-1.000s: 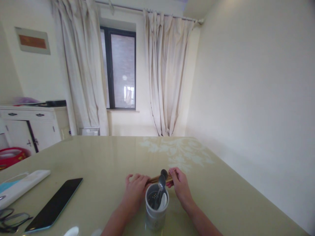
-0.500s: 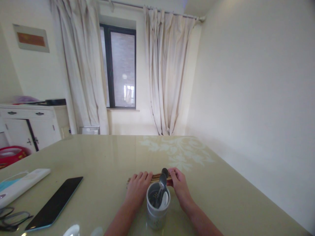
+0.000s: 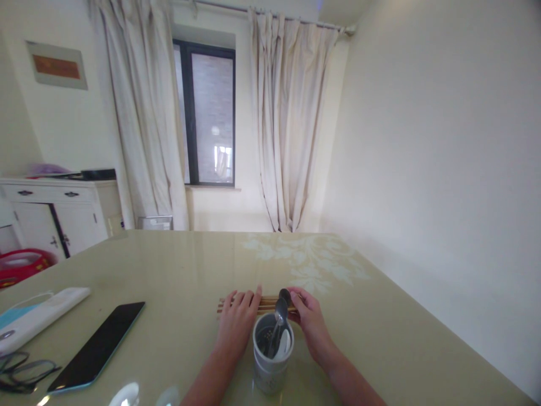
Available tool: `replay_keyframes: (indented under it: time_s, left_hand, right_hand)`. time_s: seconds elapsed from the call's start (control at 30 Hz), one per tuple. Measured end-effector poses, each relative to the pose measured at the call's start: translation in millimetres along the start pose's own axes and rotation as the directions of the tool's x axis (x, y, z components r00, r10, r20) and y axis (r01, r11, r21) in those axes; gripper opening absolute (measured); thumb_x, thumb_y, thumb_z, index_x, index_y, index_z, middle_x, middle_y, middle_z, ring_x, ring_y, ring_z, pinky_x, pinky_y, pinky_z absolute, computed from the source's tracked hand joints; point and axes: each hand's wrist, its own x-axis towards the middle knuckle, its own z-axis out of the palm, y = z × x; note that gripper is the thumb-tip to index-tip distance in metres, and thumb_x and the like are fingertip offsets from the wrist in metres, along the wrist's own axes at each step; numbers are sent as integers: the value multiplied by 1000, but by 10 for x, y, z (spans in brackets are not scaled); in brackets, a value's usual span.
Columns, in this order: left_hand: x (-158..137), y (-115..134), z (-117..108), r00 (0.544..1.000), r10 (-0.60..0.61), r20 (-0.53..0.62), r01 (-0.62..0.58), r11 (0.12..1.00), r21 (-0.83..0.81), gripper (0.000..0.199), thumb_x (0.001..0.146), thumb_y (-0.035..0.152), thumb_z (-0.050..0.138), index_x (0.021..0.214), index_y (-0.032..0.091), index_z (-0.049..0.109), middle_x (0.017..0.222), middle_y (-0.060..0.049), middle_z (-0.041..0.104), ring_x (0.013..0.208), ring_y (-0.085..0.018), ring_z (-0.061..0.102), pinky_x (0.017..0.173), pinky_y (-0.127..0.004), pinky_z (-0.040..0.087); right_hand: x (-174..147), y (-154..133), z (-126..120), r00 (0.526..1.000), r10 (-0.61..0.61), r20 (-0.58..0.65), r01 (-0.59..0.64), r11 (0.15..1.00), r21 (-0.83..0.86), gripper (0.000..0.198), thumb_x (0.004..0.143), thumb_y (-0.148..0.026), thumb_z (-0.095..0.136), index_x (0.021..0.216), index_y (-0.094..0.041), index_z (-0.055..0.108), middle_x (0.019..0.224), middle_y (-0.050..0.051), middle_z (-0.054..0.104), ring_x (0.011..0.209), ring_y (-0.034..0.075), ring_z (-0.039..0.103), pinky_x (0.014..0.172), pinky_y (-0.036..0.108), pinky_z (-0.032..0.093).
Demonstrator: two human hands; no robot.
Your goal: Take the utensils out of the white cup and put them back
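A bundle of wooden chopsticks lies crosswise just beyond a grey utensil cup. My left hand is closed over the left part of the bundle, its index finger pointing up a little. Around the right ends, the fingers of my right hand are closed, partly hidden behind the hand itself. Inside the cup stand metal spoons, bowls upward, and a white piece that I cannot make out. The spoons hide part of the chopsticks.
On the left of the glossy table lie a black phone, a white power strip or similar long box and eyeglasses. A white rounded object is at the near edge. A wall runs along the right.
My left index finger has lifted slightly, and more of the chopsticks shows between my hands. They look a little more spread. The view has shifted slightly.
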Motion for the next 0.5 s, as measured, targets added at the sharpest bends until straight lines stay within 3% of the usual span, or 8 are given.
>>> replay_keyframes:
  time_s: [0.13, 0.3, 0.5]
  left_hand:
    - [11, 28, 8, 999, -28, 40, 27, 999, 20, 49, 102, 16, 56, 149, 26, 60, 128, -14, 74, 119, -32, 69, 106, -50, 51]
    - [11, 37, 11, 997, -21, 72, 24, 999, -40, 36, 103, 18, 54, 136, 23, 69, 141, -14, 71, 135, -32, 63, 118, -57, 43]
    - [6, -18, 115, 996, 9, -85, -4, 999, 53, 36, 102, 16, 57, 134, 20, 71, 143, -14, 71, 135, -30, 65, 120, -51, 44]
  right_hand:
    - [-30, -38, 2, 1000, 21, 20, -19, 997, -69, 53, 75, -67, 84, 98, -20, 80, 100, 10, 81, 94, 27, 75, 67, 31, 62]
    - [4, 8, 2, 999, 53, 11, -53, 998, -23, 55, 71, -68, 86, 94, -18, 81, 98, 10, 81, 91, 26, 75, 71, 32, 63]
    - [8, 3, 5, 996, 88, 11, -88, 995, 50, 57, 64, -61, 95, 99, -18, 81, 96, 10, 82, 84, 24, 77, 73, 32, 63]
